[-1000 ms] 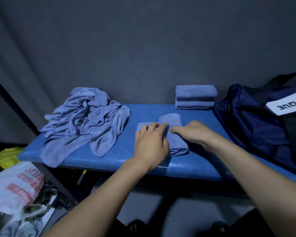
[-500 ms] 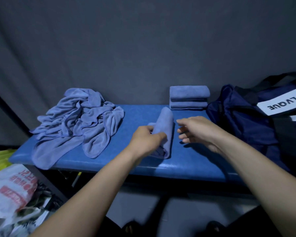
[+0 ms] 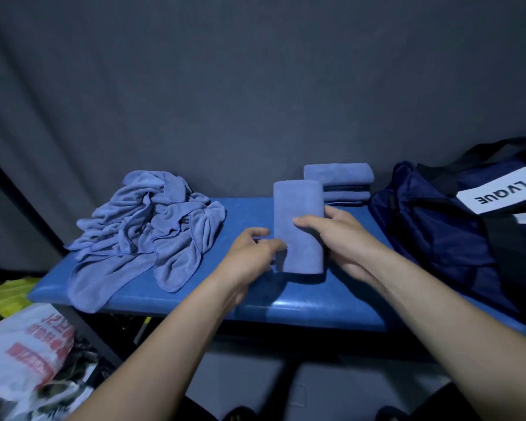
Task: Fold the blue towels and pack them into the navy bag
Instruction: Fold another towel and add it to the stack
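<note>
Lifted since half a second ago, the folded blue microfibre towel (image 3: 298, 226) now stands upright off the padded blue bench (image 3: 316, 311), no longer lying on its side. At far left, the crumpled heap of unfolded blue towels (image 3: 146, 226) waits untouched. Next, the left hand (image 3: 249, 253) pinches the towel's left edge, and the right hand (image 3: 337, 238) grips its right side, fingers curled round it. Behind sits the stack of folded blue towels (image 3: 339, 183); the open navy fabric bag (image 3: 450, 238) lies rightmost. Stacking or packing likely follows.
</note>
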